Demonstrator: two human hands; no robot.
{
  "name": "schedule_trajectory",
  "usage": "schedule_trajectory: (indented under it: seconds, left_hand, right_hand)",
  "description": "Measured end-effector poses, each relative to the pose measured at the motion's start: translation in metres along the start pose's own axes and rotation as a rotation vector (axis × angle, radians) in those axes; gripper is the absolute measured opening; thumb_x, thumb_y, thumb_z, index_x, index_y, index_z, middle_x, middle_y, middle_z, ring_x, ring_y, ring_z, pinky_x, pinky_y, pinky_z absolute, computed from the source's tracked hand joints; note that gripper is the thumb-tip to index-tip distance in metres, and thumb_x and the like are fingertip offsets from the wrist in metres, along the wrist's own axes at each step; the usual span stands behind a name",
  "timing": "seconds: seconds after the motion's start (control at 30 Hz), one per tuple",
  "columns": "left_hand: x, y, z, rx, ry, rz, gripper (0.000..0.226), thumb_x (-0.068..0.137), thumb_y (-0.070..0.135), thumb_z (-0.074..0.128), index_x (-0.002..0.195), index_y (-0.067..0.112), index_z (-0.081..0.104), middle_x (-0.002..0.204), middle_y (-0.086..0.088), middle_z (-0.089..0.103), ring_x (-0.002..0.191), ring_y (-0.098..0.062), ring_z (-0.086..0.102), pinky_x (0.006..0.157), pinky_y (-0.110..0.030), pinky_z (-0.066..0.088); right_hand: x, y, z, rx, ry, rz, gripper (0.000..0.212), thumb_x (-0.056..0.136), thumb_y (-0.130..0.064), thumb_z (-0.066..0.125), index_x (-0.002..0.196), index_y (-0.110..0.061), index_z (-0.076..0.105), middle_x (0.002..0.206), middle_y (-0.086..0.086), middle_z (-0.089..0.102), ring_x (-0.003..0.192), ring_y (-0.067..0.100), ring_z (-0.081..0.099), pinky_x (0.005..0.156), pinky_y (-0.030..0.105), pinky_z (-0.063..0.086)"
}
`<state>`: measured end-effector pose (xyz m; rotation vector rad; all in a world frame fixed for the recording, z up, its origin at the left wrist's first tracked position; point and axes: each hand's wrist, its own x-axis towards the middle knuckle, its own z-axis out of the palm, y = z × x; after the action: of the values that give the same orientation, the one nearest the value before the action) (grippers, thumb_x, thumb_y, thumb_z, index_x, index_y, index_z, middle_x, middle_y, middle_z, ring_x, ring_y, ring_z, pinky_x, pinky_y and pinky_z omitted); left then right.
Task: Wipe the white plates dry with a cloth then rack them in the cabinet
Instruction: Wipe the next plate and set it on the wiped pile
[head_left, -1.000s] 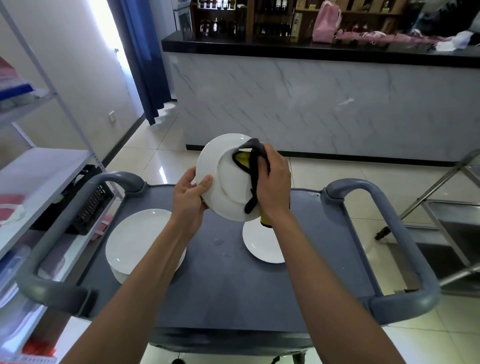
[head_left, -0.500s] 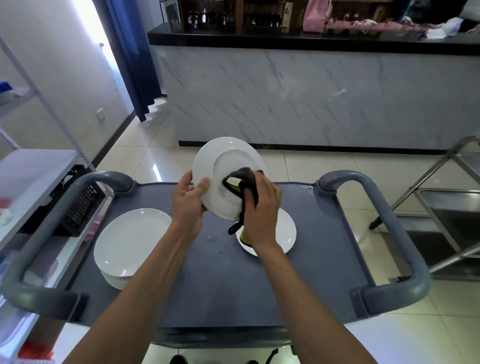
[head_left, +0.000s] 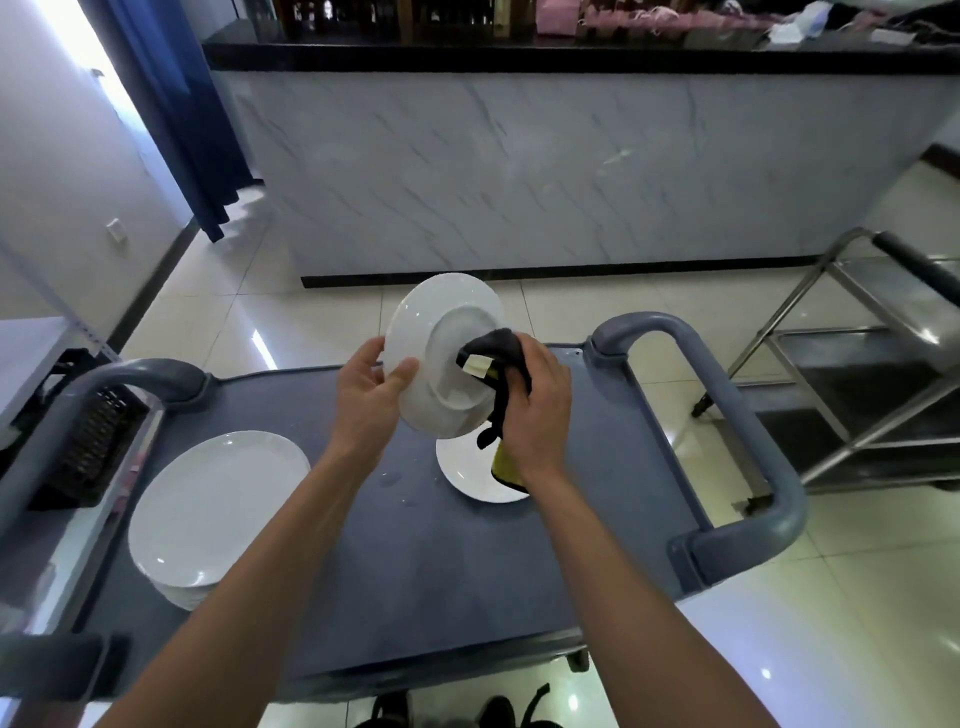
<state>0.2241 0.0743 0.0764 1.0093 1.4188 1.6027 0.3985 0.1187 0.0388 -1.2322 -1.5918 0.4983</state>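
**Drying the underside of a plate over the cart**

The marble counter (head_left: 571, 171) fills the upper half of the frame, with a blue curtain (head_left: 171, 114) at upper left. Below it the grey cart (head_left: 415, 561) takes up the centre and lower part, its looped handles at left and right. A steel trolley (head_left: 852, 374) stands at the right edge.

On the cart, lower left, sits a stack (head_left: 218, 512) of white plates. Right of centre lies a single plate (head_left: 470, 470), partly hidden by the right wrist and the hanging end of the cloth. A few water drops show on the cart top just left of that plate.

The held plate (head_left: 441, 353) is tilted up above the cart at centre frame, its underside and foot ring facing the camera. The left hand (head_left: 369, 400) grips its left rim, thumb across the near face and fingers behind. The right hand (head_left: 535, 410) is clenched round the dark cloth (head_left: 493, 353), pressing it against the right part of the foot ring; a pale label shows on the cloth, and a yellow side hangs below the wrist.

The step in hand looks like wiping this plate's back. No cabinet is in view, so racking seems some way off. Next, I judge, the cloth should sweep round the remaining rim while the left hand turns the plate, keeping a firm grip since a wet rim may slip.
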Motion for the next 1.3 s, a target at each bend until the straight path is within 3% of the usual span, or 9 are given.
schedule_trajectory:
  seconds: [0.07,0.2,0.37,0.53,0.7,0.9,1.03,1.17,1.3]
  left_hand:
    - [0.006,-0.004,0.004,0.171,-0.083,0.073,0.017,0.097,0.005,0.061,0.107,0.019,0.065,0.085,-0.003,0.073,0.070,-0.008,0.067,0.062,-0.025,0.055]
    - [0.023,-0.022,0.008,0.521,-0.239,0.189,0.011,0.096,0.017,0.062,0.104,0.024,0.066,0.083,-0.006,0.067,0.075,-0.025,0.063,0.063,-0.038,0.052]
    - [0.033,-0.040,0.018,0.877,-0.382,0.384,0.016,0.097,0.023,0.060,0.112,0.026,0.065,0.068,-0.004,0.060,0.062,-0.032,0.055,0.058,-0.040,0.046]
    - [0.037,-0.057,0.028,1.016,-0.474,0.541,0.020,0.095,0.020,0.058,0.113,0.022,0.066,0.070,-0.008,0.067,0.059,-0.037,0.059,0.054,-0.036,0.047]
    - [0.034,-0.070,0.037,1.132,-0.549,0.599,0.022,0.092,0.015,0.064,0.111,0.026,0.066,0.076,0.002,0.071,0.060,-0.032,0.062,0.051,-0.037,0.052]
    - [0.030,-0.094,0.041,1.225,-0.645,0.705,0.049,0.064,-0.005,0.079,0.103,0.024,0.074,0.092,0.008,0.077,0.067,-0.027,0.071,0.050,-0.022,0.033]
    - [0.029,-0.109,0.041,1.227,-0.617,0.784,0.047,0.063,-0.011,0.074,0.098,0.021,0.075,0.087,0.006,0.075,0.059,-0.029,0.065,0.052,-0.021,0.027]
    - [0.024,-0.124,0.038,1.213,-0.653,0.885,0.040,0.068,-0.007,0.059,0.097,0.017,0.074,0.092,0.002,0.074,0.070,-0.027,0.067,0.049,-0.025,0.040]
    - [0.021,-0.143,0.031,1.267,-0.763,0.851,0.043,0.072,-0.009,0.057,0.106,0.014,0.069,0.104,-0.004,0.070,0.091,-0.030,0.068,0.064,-0.036,0.053]
  right_hand:
    - [0.004,0.001,-0.008,-0.012,0.032,0.024,0.036,0.101,-0.010,0.048,0.132,-0.023,0.058,0.126,-0.011,0.061,0.112,0.021,0.051,0.095,0.027,0.041]
    - [0.005,0.010,-0.024,-0.076,0.049,0.054,0.033,0.104,-0.015,0.047,0.135,-0.024,0.056,0.128,-0.010,0.059,0.117,0.018,0.048,0.099,0.032,0.043]
    - [-0.002,0.028,-0.041,-0.169,0.080,0.110,0.035,0.105,-0.018,0.047,0.138,-0.025,0.056,0.136,-0.007,0.058,0.124,0.017,0.048,0.103,0.040,0.045]
    - [-0.012,0.040,-0.056,-0.267,0.106,0.148,0.035,0.104,-0.017,0.048,0.137,-0.025,0.058,0.132,-0.009,0.060,0.120,0.017,0.049,0.100,0.038,0.046]
    - [-0.023,0.050,-0.069,-0.320,0.138,0.219,0.033,0.104,-0.018,0.048,0.135,-0.024,0.058,0.132,-0.008,0.059,0.119,0.014,0.046,0.100,0.042,0.047]
    - [-0.038,0.065,-0.078,-0.351,0.155,0.267,0.033,0.103,-0.016,0.052,0.135,-0.023,0.059,0.133,-0.007,0.059,0.120,0.014,0.045,0.101,0.037,0.046]
    - [-0.042,0.071,-0.077,-0.369,0.130,0.277,0.033,0.103,-0.017,0.053,0.135,-0.021,0.059,0.131,-0.007,0.059,0.118,0.012,0.045,0.099,0.028,0.042]
    - [-0.045,0.074,-0.074,-0.365,0.120,0.288,0.033,0.103,-0.015,0.054,0.135,-0.019,0.060,0.131,-0.005,0.060,0.116,0.014,0.045,0.098,0.027,0.041]
    - [-0.049,0.076,-0.069,-0.366,0.131,0.293,0.034,0.102,-0.012,0.056,0.135,-0.016,0.060,0.131,-0.002,0.061,0.116,0.018,0.047,0.098,0.021,0.036]
